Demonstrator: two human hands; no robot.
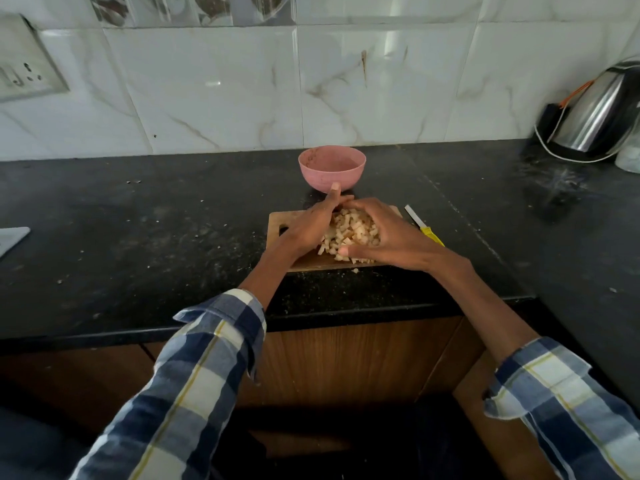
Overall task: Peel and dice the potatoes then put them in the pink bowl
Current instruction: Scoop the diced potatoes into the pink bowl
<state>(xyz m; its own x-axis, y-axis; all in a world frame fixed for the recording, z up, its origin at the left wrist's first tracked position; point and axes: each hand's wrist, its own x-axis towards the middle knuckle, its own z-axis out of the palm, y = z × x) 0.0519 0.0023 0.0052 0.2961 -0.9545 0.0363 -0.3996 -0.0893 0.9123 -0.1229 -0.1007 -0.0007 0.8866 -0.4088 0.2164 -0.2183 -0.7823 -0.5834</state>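
A heap of diced potato lies on a wooden cutting board on the black counter. My left hand presses against the heap's left side with straight fingers. My right hand cups the heap from the right, fingers curved over the pieces and thumb at its near edge. The fingertips of both hands meet at the far side of the heap. The pink bowl stands just behind the board with no potato visible inside. A few pieces sit loose at the board's front edge.
A knife with a yellow handle lies on the counter right of the board. A steel kettle stands at the back right. A wall socket is at the left. The counter edge runs in front of the board.
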